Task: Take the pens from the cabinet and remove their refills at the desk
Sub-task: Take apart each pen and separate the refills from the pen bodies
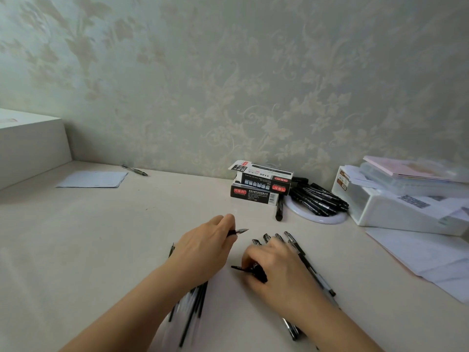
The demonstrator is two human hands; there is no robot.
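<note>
I am seeing the left hand (pixel 203 246) curling around a pen tip (pixel 238 231), the right hand (pixel 275 265) pinching a black pen piece (pixel 253 270); both are hovering over pens (pixel 302 255) lying on the counter (pixel 101 237).

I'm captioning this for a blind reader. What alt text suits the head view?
Two bare hands work over a pale desk: the left hand pinches a pen tip section, the right hand grips a black pen part. Pens and thin refills lie beneath them; two black pen boxes and a pile of markers sit by the wallpapered wall.
</note>
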